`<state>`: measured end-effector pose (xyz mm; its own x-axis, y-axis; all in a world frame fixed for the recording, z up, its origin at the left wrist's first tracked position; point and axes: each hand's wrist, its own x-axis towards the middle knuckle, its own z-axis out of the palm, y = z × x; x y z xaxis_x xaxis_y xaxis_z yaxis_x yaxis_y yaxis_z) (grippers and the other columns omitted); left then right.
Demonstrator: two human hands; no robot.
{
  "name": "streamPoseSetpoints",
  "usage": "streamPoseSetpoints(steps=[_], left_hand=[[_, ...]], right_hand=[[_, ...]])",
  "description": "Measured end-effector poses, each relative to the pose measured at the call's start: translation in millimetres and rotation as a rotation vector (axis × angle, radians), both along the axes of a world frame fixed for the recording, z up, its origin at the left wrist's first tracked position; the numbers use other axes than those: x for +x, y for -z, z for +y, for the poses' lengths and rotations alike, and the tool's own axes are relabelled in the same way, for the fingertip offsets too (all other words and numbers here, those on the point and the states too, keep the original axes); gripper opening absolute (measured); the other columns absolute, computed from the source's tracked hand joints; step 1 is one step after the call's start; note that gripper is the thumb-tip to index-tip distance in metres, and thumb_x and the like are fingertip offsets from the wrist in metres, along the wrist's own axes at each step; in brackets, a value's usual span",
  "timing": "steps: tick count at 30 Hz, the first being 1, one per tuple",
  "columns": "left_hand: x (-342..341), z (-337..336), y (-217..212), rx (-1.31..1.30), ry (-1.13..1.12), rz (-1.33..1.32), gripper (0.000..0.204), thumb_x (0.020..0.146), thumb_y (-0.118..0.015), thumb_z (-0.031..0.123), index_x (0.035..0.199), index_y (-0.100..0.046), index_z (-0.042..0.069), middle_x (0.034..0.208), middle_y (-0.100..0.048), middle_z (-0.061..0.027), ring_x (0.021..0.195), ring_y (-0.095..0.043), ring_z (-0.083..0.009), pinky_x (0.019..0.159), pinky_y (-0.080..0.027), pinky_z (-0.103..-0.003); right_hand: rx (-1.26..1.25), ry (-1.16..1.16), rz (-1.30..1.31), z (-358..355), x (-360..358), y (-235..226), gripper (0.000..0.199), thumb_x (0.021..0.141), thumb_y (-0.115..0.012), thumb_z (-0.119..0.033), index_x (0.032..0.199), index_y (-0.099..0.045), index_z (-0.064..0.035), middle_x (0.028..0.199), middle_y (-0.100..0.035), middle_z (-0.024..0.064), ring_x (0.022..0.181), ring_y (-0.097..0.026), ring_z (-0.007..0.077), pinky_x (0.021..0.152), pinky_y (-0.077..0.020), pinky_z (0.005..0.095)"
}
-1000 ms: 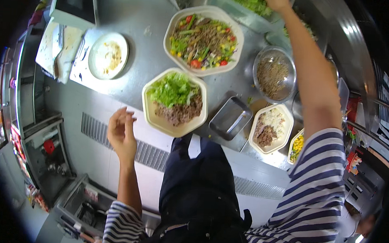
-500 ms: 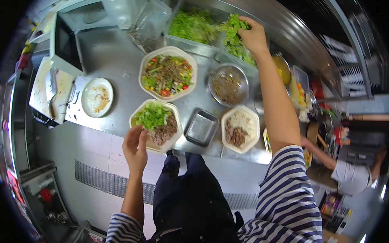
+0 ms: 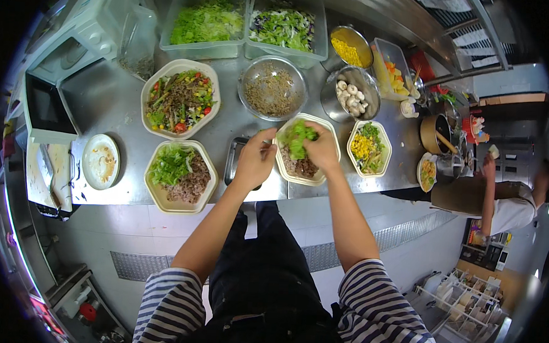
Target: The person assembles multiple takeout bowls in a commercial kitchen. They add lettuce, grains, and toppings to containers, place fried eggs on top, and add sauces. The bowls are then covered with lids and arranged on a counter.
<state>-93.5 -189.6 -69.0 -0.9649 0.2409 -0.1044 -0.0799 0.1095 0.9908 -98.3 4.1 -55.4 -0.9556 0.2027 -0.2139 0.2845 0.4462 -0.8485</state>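
My right hand (image 3: 323, 150) pinches a clump of green lettuce (image 3: 297, 139) over a cream hexagonal bowl (image 3: 305, 181). Brownish rice or minced meat (image 3: 301, 166) shows in that bowl under the leaves. My left hand (image 3: 256, 159) hovers at the bowl's left rim, fingers curved and apart, nothing seen in it. Partly behind it lies a small metal tray (image 3: 235, 149). To the left, another hexagonal bowl (image 3: 190, 208) holds lettuce beside a brownish grain or meat mix. Lettuce fills a clear tub (image 3: 201, 48) at the back; mixed shredded leaves fill the tub (image 3: 283, 55) beside it.
A full salad bowl (image 3: 178, 135) stands left of a metal bowl of brown crumbly food (image 3: 272, 89). Mushrooms (image 3: 351, 100), corn (image 3: 346, 51) and a corn-topped salad bowl (image 3: 369, 148) are right. A microwave (image 3: 76, 52) stands left with its door open. A co-worker (image 3: 506, 199) works at far right.
My right hand has come from the back tubs down to the right-hand bowl with lettuce. My left hand has moved right, from the left lettuce bowl to beside that bowl. The view has shifted.
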Motion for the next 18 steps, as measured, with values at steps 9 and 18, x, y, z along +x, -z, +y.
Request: streamPoseSetpoints(steps=[9, 18], left_hand=[[-6.5, 42.1, 20.2, -0.48, 0.186, 0.303, 0.056, 0.07, -0.058, -0.005, 0.125, -0.052, 0.003, 0.117, -0.053, -0.0219, 0.102, -0.056, -0.0413, 0.087, -0.049, -0.045], [-22.1, 50.2, 12.8, -0.62, 0.224, 0.456, 0.038, 0.077, -0.054, -0.004, 0.113, -0.059, 0.006, 0.116, -0.05, -0.0151, 0.095, -0.06, -0.0364, 0.081, -0.051, -0.044]], right_hand=[[0.261, -0.185, -0.023, -10.0, 25.3, -1.5, 0.058, 0.066, -0.072, -0.003, 0.121, -0.056, -0.0034, 0.111, -0.056, 0.0221, 0.102, -0.056, 0.0401, 0.089, -0.0469, 0.0412], [0.351, -0.094, 0.306, -23.7, 75.1, 20.8, 0.049, 0.067, -0.063, 0.006, 0.115, -0.054, 0.001, 0.115, -0.055, 0.0197, 0.105, -0.053, 0.0401, 0.091, -0.0442, 0.043]])
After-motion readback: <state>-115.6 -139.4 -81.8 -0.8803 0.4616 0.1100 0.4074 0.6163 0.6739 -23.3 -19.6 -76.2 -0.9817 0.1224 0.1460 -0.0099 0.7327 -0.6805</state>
